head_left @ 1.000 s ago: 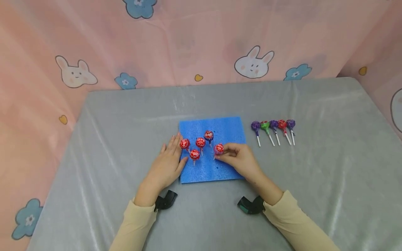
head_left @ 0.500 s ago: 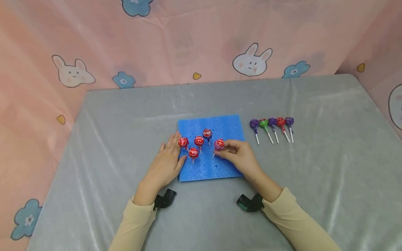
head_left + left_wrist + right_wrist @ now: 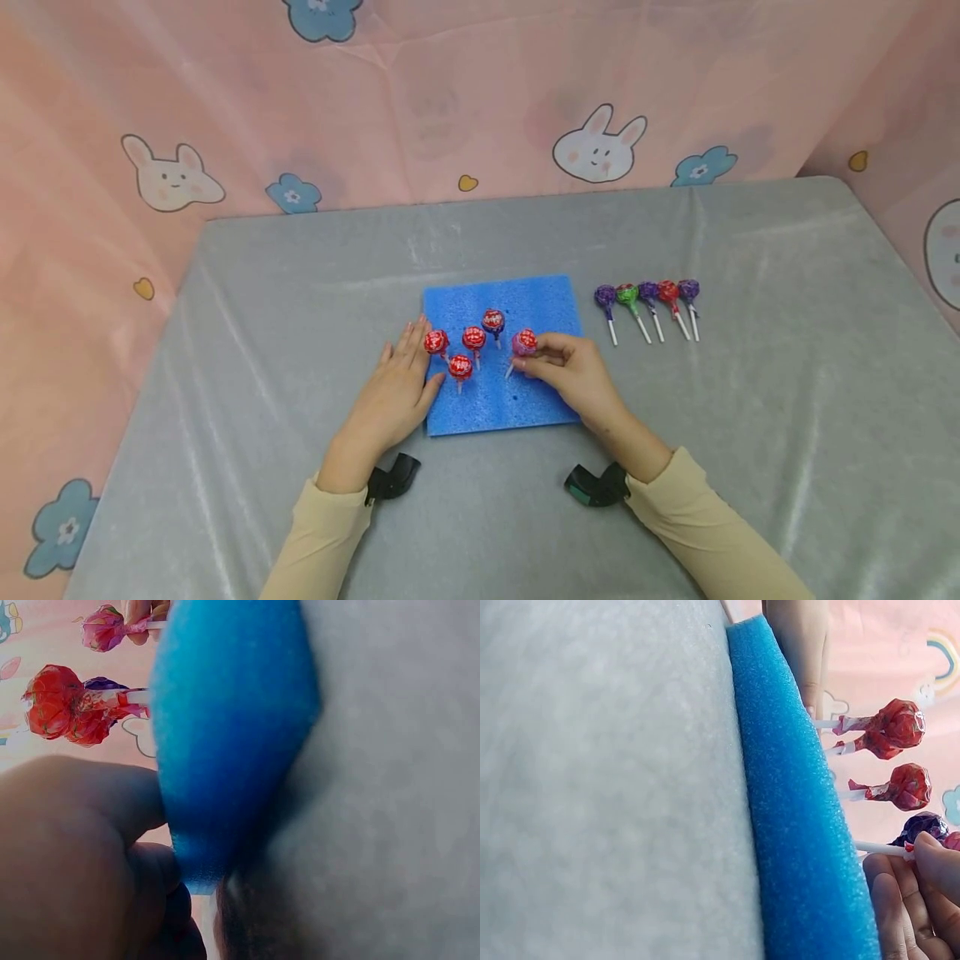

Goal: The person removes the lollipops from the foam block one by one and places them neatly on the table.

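A blue foam block (image 3: 543, 392) lies on the table with several wrapped lollipops standing in it, among them a red one (image 3: 460, 367) at the front and a dark purple-and-red one (image 3: 492, 322) at the back. My left hand (image 3: 397, 392) rests along the block's left edge, fingers straight and thumb (image 3: 142, 799) at the foam. My right hand (image 3: 573, 371) pinches a pink lollipop (image 3: 524, 342) between thumb and fingers just below its candy. Its white stick (image 3: 877, 847) leans, with the lower end right at the foam surface. A small dark hole (image 3: 515, 398) shows in front of it.
To the right of the block, several lollipops lie in a row, including a green one (image 3: 628, 295) and a red one (image 3: 668, 292). A grey cloth (image 3: 300, 283) covers the table; a pink curtain (image 3: 450, 100) hangs behind its far edge.
The right hand and the pink lollipop have shifted slightly away from me, and the lollipop leans more to the right. The left hand stays at the block's edge. The head view has shifted a little.
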Tool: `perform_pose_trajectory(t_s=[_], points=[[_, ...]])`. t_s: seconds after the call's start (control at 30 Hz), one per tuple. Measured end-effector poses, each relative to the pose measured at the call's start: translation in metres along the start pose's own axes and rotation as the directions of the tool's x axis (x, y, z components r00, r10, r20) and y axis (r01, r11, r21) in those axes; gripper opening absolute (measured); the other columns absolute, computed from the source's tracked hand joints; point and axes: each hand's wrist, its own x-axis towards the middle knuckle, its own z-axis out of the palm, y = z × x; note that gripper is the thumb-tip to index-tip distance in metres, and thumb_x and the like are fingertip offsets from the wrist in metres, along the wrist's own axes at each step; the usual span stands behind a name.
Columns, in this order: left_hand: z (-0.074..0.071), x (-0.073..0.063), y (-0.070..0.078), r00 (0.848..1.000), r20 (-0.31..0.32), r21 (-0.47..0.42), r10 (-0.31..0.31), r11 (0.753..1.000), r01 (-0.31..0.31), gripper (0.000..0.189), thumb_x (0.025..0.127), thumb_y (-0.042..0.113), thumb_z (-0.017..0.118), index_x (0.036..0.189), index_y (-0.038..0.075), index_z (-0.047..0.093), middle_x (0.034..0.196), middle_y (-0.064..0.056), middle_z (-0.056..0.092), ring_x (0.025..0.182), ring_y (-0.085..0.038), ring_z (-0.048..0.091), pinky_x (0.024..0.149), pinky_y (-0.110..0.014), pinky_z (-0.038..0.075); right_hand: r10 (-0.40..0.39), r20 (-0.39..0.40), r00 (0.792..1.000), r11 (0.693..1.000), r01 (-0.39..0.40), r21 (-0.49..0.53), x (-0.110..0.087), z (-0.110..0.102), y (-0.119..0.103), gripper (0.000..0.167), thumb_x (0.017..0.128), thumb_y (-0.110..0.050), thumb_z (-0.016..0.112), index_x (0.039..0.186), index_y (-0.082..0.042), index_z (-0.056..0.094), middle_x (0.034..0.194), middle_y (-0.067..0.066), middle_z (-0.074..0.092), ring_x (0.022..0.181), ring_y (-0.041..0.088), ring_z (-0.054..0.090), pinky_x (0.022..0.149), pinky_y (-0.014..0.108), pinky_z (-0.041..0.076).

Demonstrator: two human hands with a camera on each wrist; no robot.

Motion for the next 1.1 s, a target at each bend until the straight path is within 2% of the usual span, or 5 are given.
perform_pose_trajectory(t_s=[0.3, 0.53, 0.77, 1.0, 1.1], points=[[0.001, 0.002, 0.001, 1.000, -0.003, -0.006, 0.005, 1.000, -0.005, 0.062, 0.101, 0.030, 0.041, 0.148, -0.004, 0.018, 0.156, -0.015, 0.008, 0.143, -0.029, 0.007, 0.113, -0.049, 0.009, -0.001, -0.012, 1.000, 1.000, 0.001, 0.011, 0.000, -0.003, 0.000, 0.014, 0.084, 0.007, 0.065, 0.091, 0.018, 0.060, 0.091, 0.025, 0.068, 0.076, 0.006, 0.067, 0.070, 0.023, 0.054], [0.004, 0.001, 0.000, 1.000, -0.001, -0.010, 0.011, 1.000, -0.011, 0.063, 0.101, 0.031, 0.041, 0.148, -0.005, 0.018, 0.156, -0.015, 0.007, 0.143, -0.029, 0.006, 0.113, -0.050, 0.010, 0.019, -0.021, 1.000, 1.000, -0.018, 0.010, -0.002, -0.004, -0.001, 0.014, 0.084, 0.007, 0.064, 0.093, 0.016, 0.062, 0.091, 0.021, 0.069, 0.076, 0.007, 0.067, 0.069, 0.024, 0.055], [0.005, -0.003, -0.001, 1.000, -0.014, -0.022, 0.006, 1.000, -0.007, 0.063, 0.100, 0.029, 0.042, 0.148, -0.005, 0.018, 0.156, -0.016, 0.008, 0.143, -0.030, 0.007, 0.112, -0.051, 0.011, 0.040, -0.024, 0.999, 0.997, -0.038, 0.067, -0.003, -0.004, -0.002, 0.019, 0.084, 0.007, 0.064, 0.099, 0.018, 0.061, 0.091, 0.015, 0.070, 0.075, 0.007, 0.067, 0.069, 0.026, 0.055], [0.005, -0.002, -0.002, 1.000, -0.029, -0.022, 0.011, 1.000, -0.012, 0.062, 0.100, 0.030, 0.043, 0.146, -0.006, 0.023, 0.156, -0.016, 0.010, 0.143, -0.031, 0.009, 0.112, -0.052, 0.012, 0.046, 0.021, 0.999, 0.992, -0.049, 0.118, -0.001, -0.011, -0.004, 0.016, 0.084, 0.009, 0.063, 0.096, 0.018, 0.059, 0.092, 0.014, 0.070, 0.077, 0.009, 0.067, 0.071, 0.028, 0.055], [0.005, -0.001, -0.002, 0.999, -0.033, -0.026, 0.012, 1.000, -0.013, 0.061, 0.100, 0.030, 0.043, 0.147, -0.005, 0.022, 0.156, -0.015, 0.010, 0.142, -0.031, 0.010, 0.112, -0.052, 0.012, 0.043, 0.050, 0.998, 0.995, -0.047, 0.090, 0.000, -0.019, -0.008, 0.014, 0.084, 0.009, 0.063, 0.094, 0.018, 0.059, 0.092, 0.017, 0.070, 0.076, 0.010, 0.068, 0.070, 0.029, 0.056]])
